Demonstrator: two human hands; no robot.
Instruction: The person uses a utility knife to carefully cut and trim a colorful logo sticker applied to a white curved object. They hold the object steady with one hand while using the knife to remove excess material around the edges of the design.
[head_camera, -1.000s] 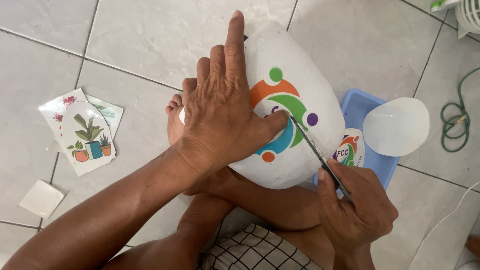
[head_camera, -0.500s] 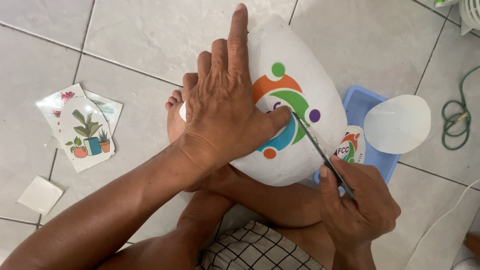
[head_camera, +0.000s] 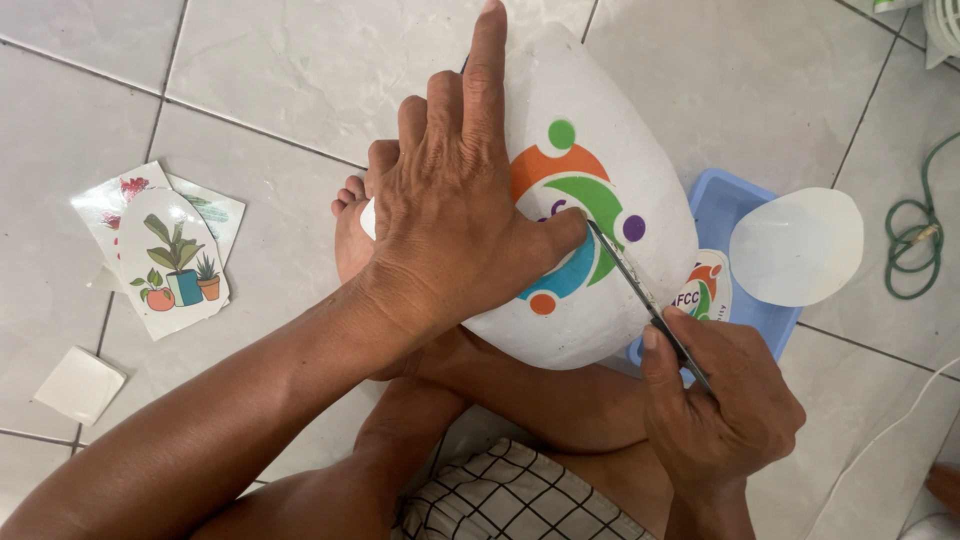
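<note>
Our left hand (head_camera: 455, 215) is lying flat, fingers released, on the white oval piece (head_camera: 600, 170) resting over our foot; our right hand (head_camera: 725, 405) is grasping a thin tool (head_camera: 645, 300) touching its sticker, bare floor (head_camera: 280, 60) lying beyond its edge.

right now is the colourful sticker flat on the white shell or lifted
Mostly flat: the colourful sticker lies smooth on the white shell. The left hand covers its left edge, so that part cannot be told.

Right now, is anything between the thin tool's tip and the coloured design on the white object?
Nothing visible. The thin tool, held by the right hand, meets the coloured design beside the left hand thumb, which presses the white object.
</note>
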